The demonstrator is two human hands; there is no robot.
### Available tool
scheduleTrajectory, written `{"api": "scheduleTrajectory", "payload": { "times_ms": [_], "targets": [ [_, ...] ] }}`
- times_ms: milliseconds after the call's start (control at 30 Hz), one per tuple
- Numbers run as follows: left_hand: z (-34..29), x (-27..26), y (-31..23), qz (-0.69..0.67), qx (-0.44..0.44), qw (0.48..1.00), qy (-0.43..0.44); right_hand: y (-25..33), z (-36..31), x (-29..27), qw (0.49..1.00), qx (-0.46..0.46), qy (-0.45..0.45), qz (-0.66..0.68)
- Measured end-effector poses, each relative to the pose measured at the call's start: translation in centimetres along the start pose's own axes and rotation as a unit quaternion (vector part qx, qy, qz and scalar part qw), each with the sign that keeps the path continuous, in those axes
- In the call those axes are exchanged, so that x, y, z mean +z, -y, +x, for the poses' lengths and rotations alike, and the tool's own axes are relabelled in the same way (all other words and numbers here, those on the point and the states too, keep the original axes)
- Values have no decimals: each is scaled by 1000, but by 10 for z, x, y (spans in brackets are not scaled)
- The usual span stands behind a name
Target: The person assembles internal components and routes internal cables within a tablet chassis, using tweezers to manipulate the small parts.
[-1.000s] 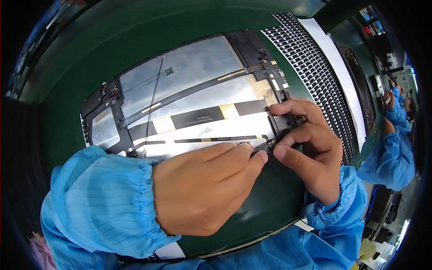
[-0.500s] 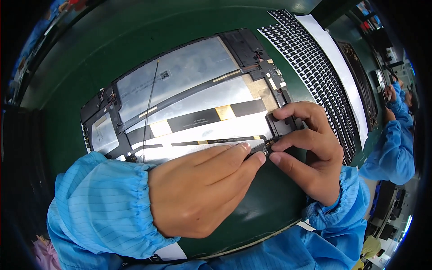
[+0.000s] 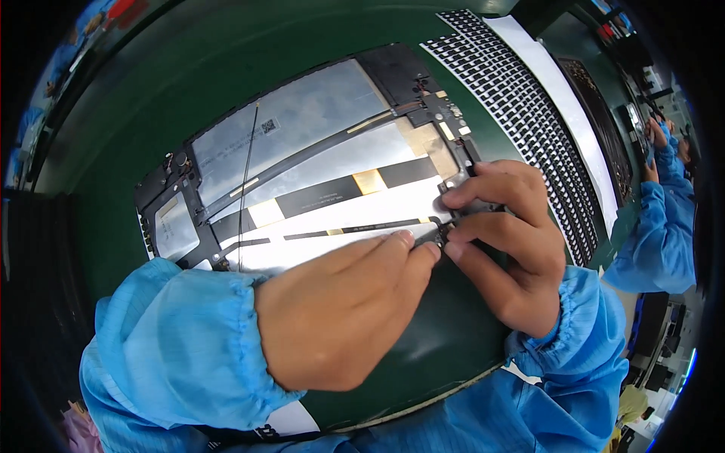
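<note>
An opened tablet [image 3: 302, 151] with silver battery panels, black flat cables and small circuit boards lies tilted in front of me. My left hand [image 3: 340, 309] reaches across its near edge, fingers together, thumb and fingertips closed at the near right corner. There the slim black flat cable [image 3: 370, 228] ends. Against the same corner, my right hand [image 3: 513, 241] has thumb and a finger pinched, while its forefinger presses on the black frame just above. Whatever sits between the right fingertips is too small and covered to make out. A thin dark wire [image 3: 248, 162] runs over the battery panels.
The green table [image 3: 400, 362] carries everything. Right of the tablet lies a sheet with rows of black pieces [image 3: 513, 121], then a white strip [image 3: 559, 98] and a dark tray [image 3: 600, 124]. Another person in a blue sleeve [image 3: 653, 241] works at far right.
The whole view has shifted slightly, with tablet and sheet appearing a little further up and left. Both hands stay at the same tablet corner, fingertips moving only slightly.
</note>
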State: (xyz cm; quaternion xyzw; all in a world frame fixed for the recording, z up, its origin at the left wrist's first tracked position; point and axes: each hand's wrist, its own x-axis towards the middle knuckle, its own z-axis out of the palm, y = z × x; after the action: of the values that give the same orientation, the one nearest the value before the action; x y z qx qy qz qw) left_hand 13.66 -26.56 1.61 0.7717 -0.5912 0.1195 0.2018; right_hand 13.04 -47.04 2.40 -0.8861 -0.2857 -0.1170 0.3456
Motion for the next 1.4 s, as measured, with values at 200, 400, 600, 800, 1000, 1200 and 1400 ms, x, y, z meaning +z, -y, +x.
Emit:
{"api": "scheduleTrajectory", "payload": {
  "times_ms": [200, 400, 600, 800, 1000, 1200, 1400],
  "targets": [
    [-4, -1, 6, -70, -17, 997, 19, -18, -6, 2, 997, -1, -3, 75],
    [-8, -20, -3, -124, -69, 987, 75, -22, -12, 2, 987, 29, -56, 151],
    [-4, -16, -5, -84, -53, 992, 76, -21, -13, 4, 991, 11, -54, 123],
    [3, -8, -5, -65, -46, 995, 65, -22, -11, 9, 991, 0, -87, 100],
    [3, -5, -4, -55, -42, 996, 49, -17, -11, 7, 991, 47, -68, 106],
    [2, -1, -4, -32, -28, 998, 44, -23, -11, 7, 990, 29, -71, 118],
    [7, -1, -13, 34, -19, 998, 54, -19, -10, 10, 987, 29, -108, 112]
  ]
}}
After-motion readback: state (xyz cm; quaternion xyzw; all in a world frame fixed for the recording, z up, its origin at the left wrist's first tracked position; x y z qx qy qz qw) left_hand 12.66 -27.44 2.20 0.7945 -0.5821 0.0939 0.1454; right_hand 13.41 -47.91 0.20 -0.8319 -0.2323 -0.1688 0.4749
